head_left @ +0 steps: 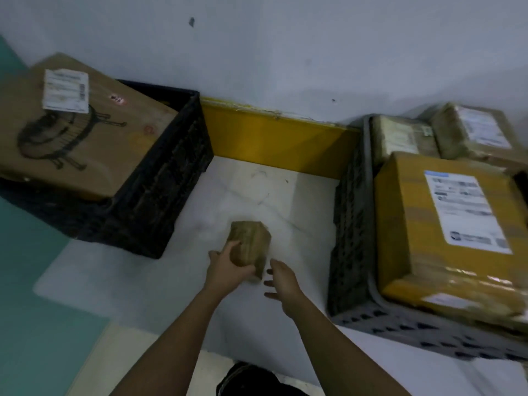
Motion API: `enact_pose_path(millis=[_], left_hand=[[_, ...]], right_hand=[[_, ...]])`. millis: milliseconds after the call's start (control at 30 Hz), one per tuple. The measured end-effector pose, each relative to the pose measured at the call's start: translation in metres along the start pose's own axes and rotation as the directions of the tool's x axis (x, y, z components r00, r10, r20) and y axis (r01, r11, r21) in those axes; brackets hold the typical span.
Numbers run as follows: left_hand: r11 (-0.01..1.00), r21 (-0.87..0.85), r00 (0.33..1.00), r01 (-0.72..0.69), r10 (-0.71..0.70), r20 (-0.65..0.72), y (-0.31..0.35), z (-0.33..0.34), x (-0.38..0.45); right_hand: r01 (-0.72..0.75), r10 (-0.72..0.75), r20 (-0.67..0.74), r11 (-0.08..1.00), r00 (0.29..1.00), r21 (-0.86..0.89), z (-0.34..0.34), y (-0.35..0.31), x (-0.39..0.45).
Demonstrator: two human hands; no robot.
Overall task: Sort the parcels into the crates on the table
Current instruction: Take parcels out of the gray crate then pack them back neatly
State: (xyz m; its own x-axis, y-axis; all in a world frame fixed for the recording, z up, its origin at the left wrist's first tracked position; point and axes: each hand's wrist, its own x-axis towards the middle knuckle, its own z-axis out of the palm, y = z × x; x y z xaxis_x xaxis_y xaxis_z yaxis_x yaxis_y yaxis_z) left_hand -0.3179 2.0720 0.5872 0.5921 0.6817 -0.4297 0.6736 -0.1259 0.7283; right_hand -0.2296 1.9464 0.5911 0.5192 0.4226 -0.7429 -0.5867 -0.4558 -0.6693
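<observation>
A small brown taped parcel (253, 242) sits over the white table (285, 201) between two crates. My left hand (227, 267) grips its near left side, fingers curled round it. Just to the right, my right hand (283, 280) is spread with relaxed fingers, beside the parcel's near corner and holding nothing. The black crate (168, 178) on the left holds a big cardboard box (83, 138) with a white label. The grey crate (351, 238) on the right holds a yellow taped parcel (428, 232) and two smaller wrapped parcels (400, 138) (474, 130) behind it.
A yellow strip (274, 138) runs along the base of the pale wall behind the table. Teal floor (34, 281) lies off the table's left edge. Bare tabletop shows between the two crates.
</observation>
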Motion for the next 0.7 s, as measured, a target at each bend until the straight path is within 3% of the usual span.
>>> enact_pose_path(millis=[100, 200, 333, 533, 700], left_hand=[[0.915, -0.393, 0.995, 0.089, -0.098, -0.004, -0.001, 0.01, -0.048], [0.772, -0.617, 0.988, 0.151, -0.144, 0.061, 0.001, 0.02, -0.095], [0.614, -0.776, 0.988, 0.146, -0.124, 0.087, 0.005, 0.027, -0.139], [0.289, -0.95, 0.992, 0.118, 0.001, 0.124, 0.021, 0.016, -0.181], [0.228, -0.96, 0.964, 0.166, 0.169, 0.207, 0.048, -0.001, -0.2]], right_hand=[[0.026, -0.024, 0.096, 0.999, 0.995, -0.02, -0.029, 0.02, -0.036], [0.081, -0.072, 0.155, 0.995, 0.985, -0.051, -0.056, 0.035, -0.07], [0.102, -0.091, 0.206, 0.994, 0.974, -0.041, -0.074, 0.037, -0.104], [0.145, -0.153, 0.345, 0.988, 0.926, 0.051, -0.087, 0.019, -0.141], [0.242, -0.3, 0.425, 0.952, 0.854, 0.186, -0.088, -0.008, -0.162]])
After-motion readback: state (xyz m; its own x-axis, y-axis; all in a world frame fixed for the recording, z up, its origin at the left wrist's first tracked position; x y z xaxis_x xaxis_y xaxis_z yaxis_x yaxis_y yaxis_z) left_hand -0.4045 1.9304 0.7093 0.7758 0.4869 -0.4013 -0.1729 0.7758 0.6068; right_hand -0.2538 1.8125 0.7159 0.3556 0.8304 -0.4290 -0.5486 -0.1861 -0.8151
